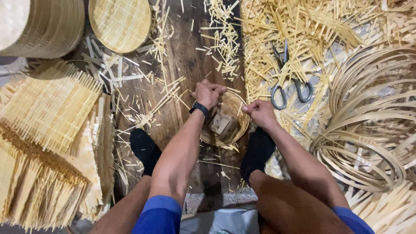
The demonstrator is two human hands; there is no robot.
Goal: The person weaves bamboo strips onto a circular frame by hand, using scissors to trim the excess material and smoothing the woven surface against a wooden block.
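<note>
While both knees and dark-socked feet (145,149) frame the work from either side, the left hand (209,93) is clenched over the far-left rim of a small round woven bamboo basket (237,130), and the right hand (259,112) pinches the rim on the near-right side, fingers closed on the edge. Between the two hands, inside the basket, sits a pale wooden block (221,123) that seems to serve as a form. The basket rests on a dark wooden board (186,60) directly under the hands. Judging by its standing wall and rim, shaping looks well advanced, with the edge seemingly what remains. Just beyond the right hand lie grey metal scissors (288,82) on a heap of pale bamboo offcuts (312,26). Further out to the right of that hand are coiled thin bamboo hoops (368,125). Well to the left of the left hand lie square woven bamboo mats with loose fringed ends (43,112), not yet shaped. Farthest away, beyond the left hand, sit a finished round woven tray (120,21) and a stack of similar ones (47,26).
</note>
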